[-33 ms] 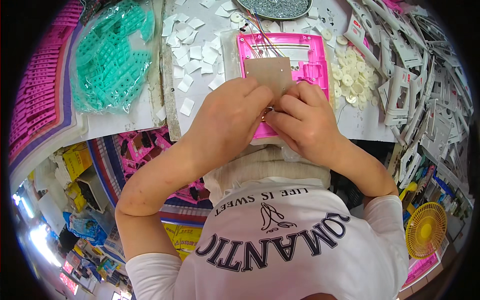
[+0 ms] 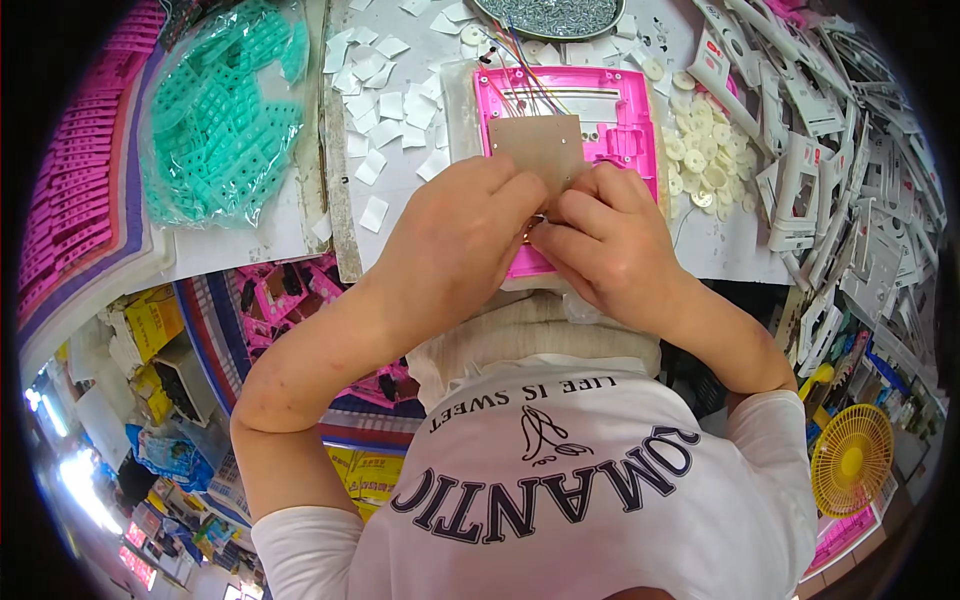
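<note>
Cluttered white table: board over pink case, left hand and right hand together at its near edge; cannot tell what fingertips pinch. Tugging the board might strain the wires.

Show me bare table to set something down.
A bare patch of white tabletop lies near the front edge, between the right hand and the white frames, below the cream discs. A smaller one lies between the white squares and left hand. Crowded: the pink shell, under both hands.
</note>
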### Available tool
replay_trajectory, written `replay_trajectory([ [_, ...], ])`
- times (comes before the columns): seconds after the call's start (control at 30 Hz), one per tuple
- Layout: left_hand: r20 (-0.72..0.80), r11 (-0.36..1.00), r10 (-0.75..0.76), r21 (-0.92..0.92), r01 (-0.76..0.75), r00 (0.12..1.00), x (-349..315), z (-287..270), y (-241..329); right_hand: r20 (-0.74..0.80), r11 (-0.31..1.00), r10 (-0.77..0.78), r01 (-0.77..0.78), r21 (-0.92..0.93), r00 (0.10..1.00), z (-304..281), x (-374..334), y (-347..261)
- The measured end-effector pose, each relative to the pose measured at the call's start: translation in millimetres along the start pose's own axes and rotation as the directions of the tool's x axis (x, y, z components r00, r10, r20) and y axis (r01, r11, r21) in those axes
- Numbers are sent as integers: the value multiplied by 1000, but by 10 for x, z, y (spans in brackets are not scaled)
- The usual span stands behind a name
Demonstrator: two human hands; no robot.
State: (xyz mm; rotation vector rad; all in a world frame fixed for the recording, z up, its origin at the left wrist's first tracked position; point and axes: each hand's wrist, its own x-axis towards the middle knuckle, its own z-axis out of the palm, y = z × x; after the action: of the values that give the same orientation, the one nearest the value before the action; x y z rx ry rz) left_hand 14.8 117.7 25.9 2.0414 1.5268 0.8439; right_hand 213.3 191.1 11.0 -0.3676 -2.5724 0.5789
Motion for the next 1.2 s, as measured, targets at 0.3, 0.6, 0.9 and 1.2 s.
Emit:
replay_trajectory([
  [0.3,-96,785,-437,-525,328,894,101,-66,-235,168,998,-18,27,-52,986,-118,47,-27],
  [0.6,128,913,-347,-179,366,929,-556,-133,22,227,987,96,-63,-147,969,-143,7,-155],
  [0.9,-213,816,-406,-522,248,889,-70,-234,9,275,955,235,-168,-244,932,-182,-36,-404],
  [1.2,74,313,-530,-909,275,845,14,32,-88,373,979,140,-71,-192,917,-261,-3,-280],
])
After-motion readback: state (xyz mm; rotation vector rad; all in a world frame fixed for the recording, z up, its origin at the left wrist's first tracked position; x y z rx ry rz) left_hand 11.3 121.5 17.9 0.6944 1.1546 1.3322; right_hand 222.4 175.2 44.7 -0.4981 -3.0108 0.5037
